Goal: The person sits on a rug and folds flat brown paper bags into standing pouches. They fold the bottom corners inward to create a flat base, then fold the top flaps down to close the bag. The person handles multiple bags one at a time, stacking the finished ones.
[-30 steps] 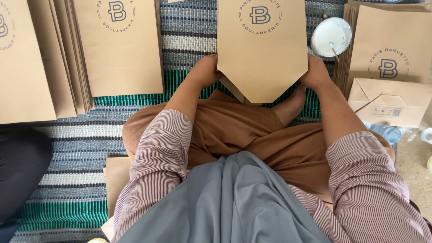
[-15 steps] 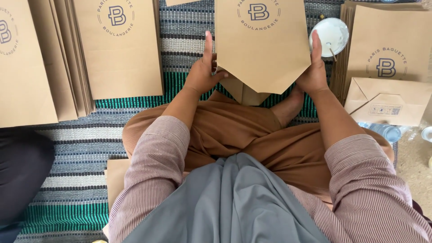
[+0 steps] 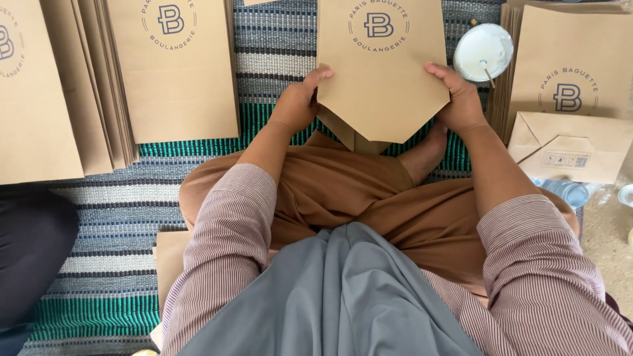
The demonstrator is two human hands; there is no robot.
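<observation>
A flat brown paper bag [image 3: 382, 72] with a dark round logo is held up in front of me, its bottom folded to a point. My left hand [image 3: 298, 100] grips its left edge with the thumb on the front. Gripping the right edge is my right hand [image 3: 459, 97]. I sit cross-legged in brown trousers on a striped woven mat [image 3: 119, 217], and the bag's point hangs just above my legs.
Stacks of the same brown bags lie at the left [image 3: 39, 99] and upper left [image 3: 175, 66]. More bags are piled at the right [image 3: 570, 86], one with its folded bottom showing [image 3: 573, 148]. A small white round bowl [image 3: 482, 51] sits beside them. A plastic bottle [image 3: 567, 192] lies at right.
Both hands shifted on the bag: the fingers, stretched up along its sides half a second ago, have curled back round the edges. The bag sits slightly lower.
</observation>
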